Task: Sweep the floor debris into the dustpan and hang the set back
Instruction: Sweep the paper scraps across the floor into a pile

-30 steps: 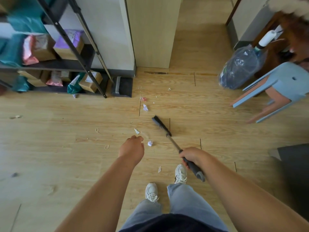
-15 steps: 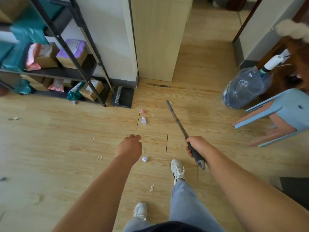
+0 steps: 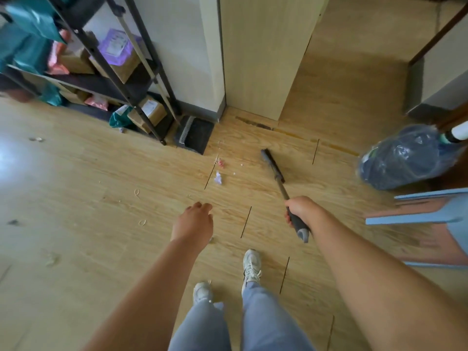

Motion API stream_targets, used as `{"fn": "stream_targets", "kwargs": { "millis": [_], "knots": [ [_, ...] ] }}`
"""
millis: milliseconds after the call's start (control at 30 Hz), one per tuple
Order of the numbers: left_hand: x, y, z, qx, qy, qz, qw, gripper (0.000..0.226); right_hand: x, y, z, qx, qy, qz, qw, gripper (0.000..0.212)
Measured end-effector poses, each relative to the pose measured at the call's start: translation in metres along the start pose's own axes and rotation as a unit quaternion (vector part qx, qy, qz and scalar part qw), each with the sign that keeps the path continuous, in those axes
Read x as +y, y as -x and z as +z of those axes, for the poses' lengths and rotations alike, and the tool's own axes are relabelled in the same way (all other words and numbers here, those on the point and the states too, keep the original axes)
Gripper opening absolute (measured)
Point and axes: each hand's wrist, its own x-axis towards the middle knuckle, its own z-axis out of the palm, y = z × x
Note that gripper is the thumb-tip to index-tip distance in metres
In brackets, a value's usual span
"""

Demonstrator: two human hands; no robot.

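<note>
Spreading across the view, the wooden floor [image 3: 76, 249] carries a black shelf [image 3: 106, 86], with the dustpan [image 3: 195, 134] just beside its foot. The right hand [image 3: 301, 211] grips the broom [image 3: 273, 166] handle. The left hand [image 3: 195, 221] hangs loosely curled, holding nothing. Paper scraps [image 3: 218, 178] lie near the dustpan's mouth.

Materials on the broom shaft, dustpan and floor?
Broom shaft: probably metal; thin, straight, dull grey sheen. Dustpan: likely moulded plastic; matte black, with pale comb teeth. Floor: wood-look laminate or vinyl, can't tell which; printed grain, plank seams, soft glare at left.
</note>
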Motion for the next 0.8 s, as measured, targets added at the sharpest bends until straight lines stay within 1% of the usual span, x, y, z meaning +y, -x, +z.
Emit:
{"fn": "stream_targets", "kwargs": {
  "millis": [67,133,300,367,433,533,633,733,800],
  "knots": [
    [0.004,-0.001,-0.001,-0.001,-0.008,-0.004,1.0,0.038,0.005,-0.001,0.015,-0.013,0.031,-0.009,0.999,0.031],
    [0.005,-0.005,-0.004,-0.005,-0.007,-0.009,1.0,0.038,0.01,0.003,0.029,-0.045,0.039,-0.024,0.998,0.023],
    [0.003,-0.016,-0.016,-0.008,0.009,-0.012,1.0,0.037,0.006,0.028,0.039,-0.107,0.066,-0.044,0.991,0.023],
    [0.001,-0.021,-0.023,-0.008,0.013,-0.008,1.0,0.037,-0.001,0.037,0.034,-0.12,0.059,-0.035,0.99,0.021],
    [-0.006,-0.026,-0.032,-0.005,0.015,-0.006,1.0,0.037,-0.009,0.043,0.03,-0.125,0.062,-0.032,0.99,0.026],
    [-0.013,-0.037,-0.042,0.0,0.02,-0.005,1.0,0.037,-0.022,0.048,0.027,-0.112,0.06,-0.05,0.991,0.03],
    [-0.02,-0.047,-0.051,0.005,0.032,-0.012,0.999,0.039,-0.038,0.05,0.028,-0.086,0.054,-0.067,0.993,0.025],
    [-0.021,-0.054,-0.057,0.006,0.035,-0.019,0.999,0.039,-0.059,0.042,0.024,-0.055,0.027,-0.066,0.996,0.018],
    [-0.022,-0.061,-0.058,0.01,0.037,-0.025,0.999,0.038,-0.08,0.03,0.017,-0.033,0.026,-0.071,0.997,0.017]
  ]
}}
